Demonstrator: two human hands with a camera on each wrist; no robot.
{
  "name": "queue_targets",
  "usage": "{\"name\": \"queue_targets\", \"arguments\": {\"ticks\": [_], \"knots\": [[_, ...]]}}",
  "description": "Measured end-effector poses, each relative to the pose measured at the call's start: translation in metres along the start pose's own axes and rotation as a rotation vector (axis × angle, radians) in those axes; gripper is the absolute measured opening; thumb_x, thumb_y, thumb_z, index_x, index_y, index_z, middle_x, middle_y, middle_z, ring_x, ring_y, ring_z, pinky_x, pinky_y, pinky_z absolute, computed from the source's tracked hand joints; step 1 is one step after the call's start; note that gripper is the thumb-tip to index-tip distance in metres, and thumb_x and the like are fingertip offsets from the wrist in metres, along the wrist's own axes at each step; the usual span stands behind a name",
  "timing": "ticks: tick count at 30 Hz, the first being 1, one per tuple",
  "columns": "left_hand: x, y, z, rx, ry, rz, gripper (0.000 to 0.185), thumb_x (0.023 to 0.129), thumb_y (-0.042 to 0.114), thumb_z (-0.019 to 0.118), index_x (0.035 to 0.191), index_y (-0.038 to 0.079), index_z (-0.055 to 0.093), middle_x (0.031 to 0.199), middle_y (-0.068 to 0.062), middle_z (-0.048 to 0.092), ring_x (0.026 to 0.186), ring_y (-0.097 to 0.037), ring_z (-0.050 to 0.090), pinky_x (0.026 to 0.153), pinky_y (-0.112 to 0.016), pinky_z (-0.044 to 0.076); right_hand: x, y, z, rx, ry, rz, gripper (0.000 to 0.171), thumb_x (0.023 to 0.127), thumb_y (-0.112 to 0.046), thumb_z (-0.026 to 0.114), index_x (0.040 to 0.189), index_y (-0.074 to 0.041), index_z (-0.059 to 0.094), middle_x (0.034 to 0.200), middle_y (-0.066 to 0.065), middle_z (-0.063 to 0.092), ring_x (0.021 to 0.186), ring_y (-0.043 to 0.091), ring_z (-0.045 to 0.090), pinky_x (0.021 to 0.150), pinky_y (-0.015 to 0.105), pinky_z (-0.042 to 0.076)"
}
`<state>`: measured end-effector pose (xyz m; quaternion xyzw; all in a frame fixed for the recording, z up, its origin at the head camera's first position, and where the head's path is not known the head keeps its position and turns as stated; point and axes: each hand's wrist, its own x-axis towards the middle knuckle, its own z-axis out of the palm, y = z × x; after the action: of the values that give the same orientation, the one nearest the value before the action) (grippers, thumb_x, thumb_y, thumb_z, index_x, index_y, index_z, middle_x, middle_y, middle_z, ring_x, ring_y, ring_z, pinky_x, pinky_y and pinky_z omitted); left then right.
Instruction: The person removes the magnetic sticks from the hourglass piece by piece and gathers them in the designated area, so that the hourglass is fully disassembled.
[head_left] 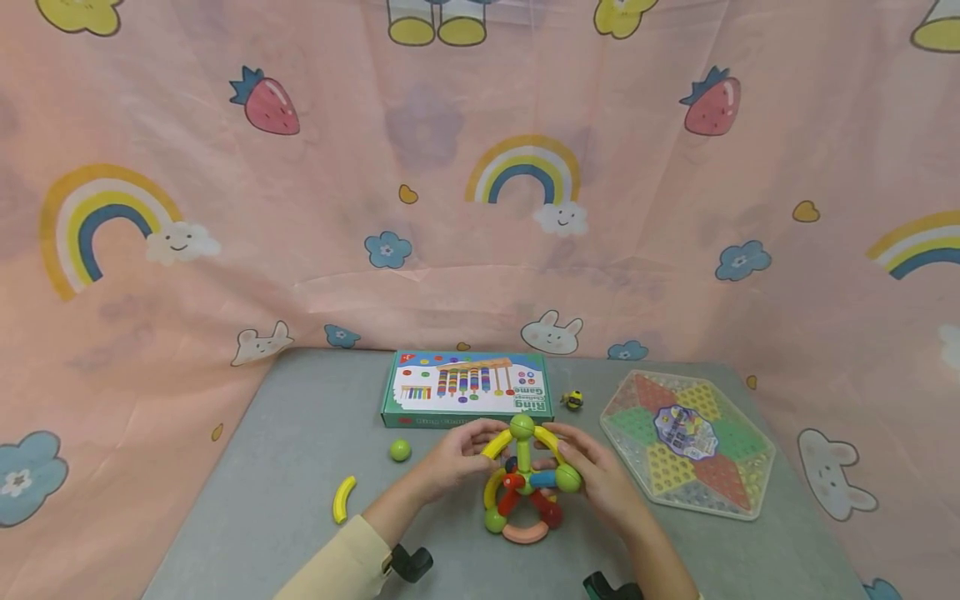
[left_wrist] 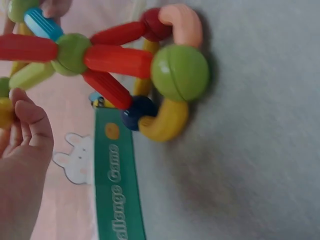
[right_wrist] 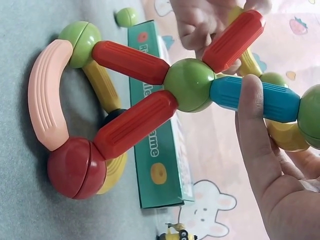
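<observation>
A magnetic stick-and-ball structure [head_left: 524, 454] stands at the table's front middle between both hands. Its base ring joins a salmon curved stick [right_wrist: 46, 95], a dark red ball [right_wrist: 77, 167], yellow curved sticks and other balls. Red sticks rise from there to a green hub ball [right_wrist: 190, 85]. My left hand [head_left: 456, 460] pinches the yellow curved stick [head_left: 496, 443] at the upper left. On the other side my right hand [head_left: 600, 477] grips the structure near its right green ball [head_left: 567, 478], the thumb lying along the blue stick [right_wrist: 225, 93].
Behind stands a green-edged game box [head_left: 467, 390], with a small bee-like figure [head_left: 573, 400] to its right. A hexagonal game board [head_left: 688, 446] lies at the right. A loose green ball [head_left: 401, 450] and a yellow curved stick [head_left: 343, 500] are at the left.
</observation>
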<state>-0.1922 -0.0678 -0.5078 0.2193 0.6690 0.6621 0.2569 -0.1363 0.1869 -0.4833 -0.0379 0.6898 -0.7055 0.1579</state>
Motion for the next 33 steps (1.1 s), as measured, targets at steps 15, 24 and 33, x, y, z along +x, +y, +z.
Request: {"name": "queue_targets", "arguments": {"ticks": [15,24,33], "knots": [[0.015,0.013,0.015,0.144,0.249,-0.063,0.020,0.099,0.029,0.064,0.108,0.012,0.068,0.090,-0.023,0.072,0.058,-0.011,0.052,0.055,-0.022,0.042,0.001,0.000,0.000,-0.011,-0.002,-0.001,0.053,0.108,-0.036,0.046,0.151,-0.006,0.040,0.141,0.029,0.051,0.116,0.040,0.065,0.081,0.043,0.061],[0.015,0.017,0.020,0.194,0.327,-0.089,0.013,0.097,0.030,0.066,0.103,0.019,0.070,0.088,-0.017,0.074,0.059,-0.013,0.050,0.053,-0.023,0.039,0.001,0.000,-0.001,-0.020,-0.003,-0.006,0.053,0.108,-0.035,0.046,0.151,-0.005,0.040,0.137,0.025,0.055,0.116,0.040,0.065,0.082,0.049,0.060],[0.011,0.013,0.018,0.133,0.418,-0.103,0.019,0.096,0.028,0.066,0.105,0.012,0.070,0.076,-0.009,0.069,0.058,-0.014,0.050,0.054,-0.024,0.041,0.002,0.001,0.000,-0.015,-0.006,-0.008,0.052,0.108,-0.035,0.045,0.151,-0.005,0.040,0.140,0.031,0.051,0.116,0.041,0.065,0.084,0.051,0.059]]}}
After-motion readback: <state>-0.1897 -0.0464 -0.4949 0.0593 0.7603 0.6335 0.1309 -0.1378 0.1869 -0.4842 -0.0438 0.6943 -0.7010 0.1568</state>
